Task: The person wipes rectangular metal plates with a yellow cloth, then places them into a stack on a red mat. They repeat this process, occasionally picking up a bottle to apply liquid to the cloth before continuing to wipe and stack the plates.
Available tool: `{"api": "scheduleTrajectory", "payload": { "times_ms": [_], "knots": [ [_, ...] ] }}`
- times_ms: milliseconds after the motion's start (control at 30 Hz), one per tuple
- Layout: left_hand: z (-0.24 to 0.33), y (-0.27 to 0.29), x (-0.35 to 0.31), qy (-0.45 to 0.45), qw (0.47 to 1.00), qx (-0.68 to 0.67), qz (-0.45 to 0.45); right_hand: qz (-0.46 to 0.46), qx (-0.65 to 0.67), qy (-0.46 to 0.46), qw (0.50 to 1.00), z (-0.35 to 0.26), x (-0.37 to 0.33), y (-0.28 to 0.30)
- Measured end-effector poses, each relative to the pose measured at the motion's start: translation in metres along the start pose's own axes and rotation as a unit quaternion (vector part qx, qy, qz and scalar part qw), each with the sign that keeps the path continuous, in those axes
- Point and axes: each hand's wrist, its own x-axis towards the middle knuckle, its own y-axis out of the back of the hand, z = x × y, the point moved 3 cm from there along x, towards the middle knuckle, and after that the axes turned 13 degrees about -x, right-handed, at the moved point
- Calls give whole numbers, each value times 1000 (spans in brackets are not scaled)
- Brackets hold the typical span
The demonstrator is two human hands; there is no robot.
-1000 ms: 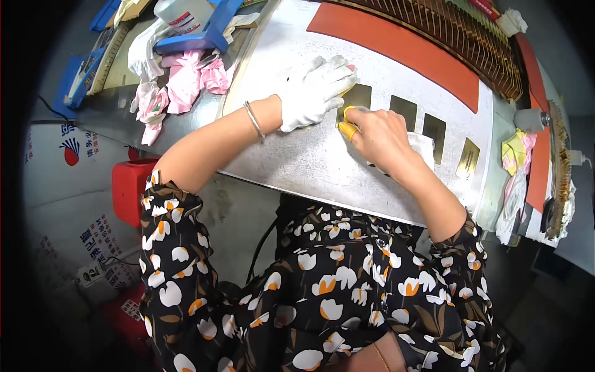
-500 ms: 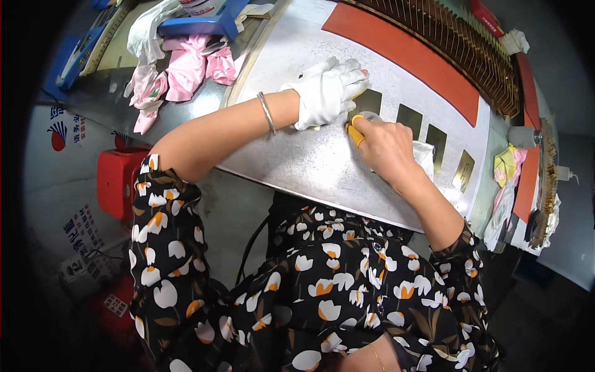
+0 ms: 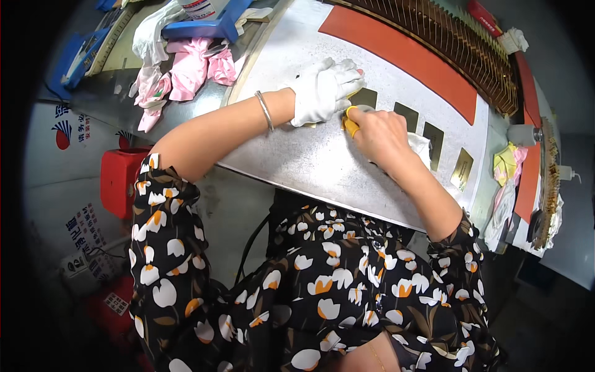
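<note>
My left hand [image 3: 323, 93], in a white glove, lies with its fingers stretched out on the grey-white work board [image 3: 297, 158]. A yellowish edge of something shows beneath it. Beside its fingertips my bare right hand [image 3: 381, 133] is closed, with yellow finger covers [image 3: 351, 122] on the thumb and a finger. What the fingers grip is hidden. Something pale and rounded shows behind the knuckles, and a white cloth [image 3: 420, 147] sticks out under the palm's outer side. Beyond my hands stand several dark metal plates in a row, among them one plate [image 3: 406, 116] and a shinier gold one [image 3: 462, 170].
A long orange-red strip [image 3: 403, 59] crosses the board's far side, with a rack of upright slats [image 3: 446, 46] behind it. Pink cloths [image 3: 189, 71] and a blue tray [image 3: 204, 28] are at the left. A grey bottle [image 3: 524, 135] and rags [image 3: 508, 164] lie right. A red stool [image 3: 118, 180] stands below.
My right hand has shifted slightly left, closer to my gloved left hand. The left hand stays nearly in place, and the view has moved a little.
</note>
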Motion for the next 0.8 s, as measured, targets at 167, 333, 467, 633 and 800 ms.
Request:
{"api": "scheduleTrajectory", "payload": {
  "times_ms": [167,333,467,633,800],
  "knots": [
    [-3,3,5,-43,999,6,26,-61,47,3,997,0,-40,21],
    [8,29,23,43,985,-160,55,-86,141,-142,976,36,-99,64],
    [32,16,65,-53,968,-243,29,-58,230,-244,940,51,-150,62],
    [80,11,114,88,957,-221,-168,4,210,-275,938,53,-185,51],
    [93,-1,126,38,951,-264,-157,16,194,-267,944,60,-198,39]
  ]
}}
